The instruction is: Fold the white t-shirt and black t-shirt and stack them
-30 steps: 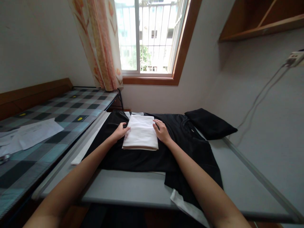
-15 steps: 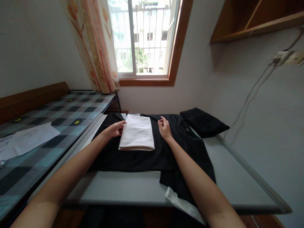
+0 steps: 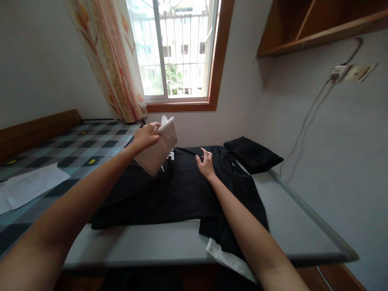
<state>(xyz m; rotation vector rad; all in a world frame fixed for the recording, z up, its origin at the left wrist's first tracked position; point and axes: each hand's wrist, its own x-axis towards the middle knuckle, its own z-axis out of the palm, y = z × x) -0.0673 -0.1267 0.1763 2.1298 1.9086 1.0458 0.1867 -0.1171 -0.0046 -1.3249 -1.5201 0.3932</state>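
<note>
Left hand (image 3: pixel 147 135) grips folded white cloth bundle (image 3: pixel 157 151), held clear of grey bench (image 3: pixel 287 218) at 11 o'clock. Right hand (image 3: pixel 206 163) open, fingers loose, resting on spread black T-shirt (image 3: pixel 188 190), which is not yet folded.

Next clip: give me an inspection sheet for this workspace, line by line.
Surface: grey table, mostly covered by a spread black shirt.
Things in hand: folded white cloth, lifted above the shirt.
Clutter: folded black garment at the far right; white fabric under the shirt's near corner.
Hands: left hand grips the cloth; right hand open over the shirt.
Cables: cable hanging from a wall power strip.
Surroundings: window, curtain, checked bed with paper.
</note>
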